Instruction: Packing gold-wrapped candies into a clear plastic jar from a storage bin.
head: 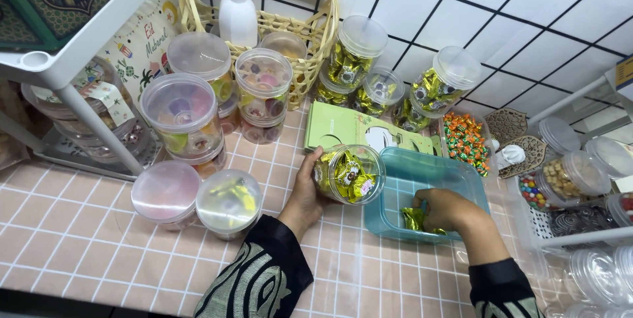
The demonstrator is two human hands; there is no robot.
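Observation:
My left hand (305,189) grips a clear round plastic jar (349,174) tilted on its side, its mouth toward the tray; several gold-wrapped candies sit inside. My right hand (450,210) reaches into a teal plastic tray (409,166) and closes on a few gold-green wrapped candies (413,219) at the tray's near edge. Both sleeves are black with pale embroidery.
Lidded clear jars of sweets (184,114) stand stacked at the left and behind. A wicker basket (310,41) with a white bottle sits at the back, a green card box (349,130) behind the tray, and a bag of orange-green candies (465,140) at the right. White racks flank both sides.

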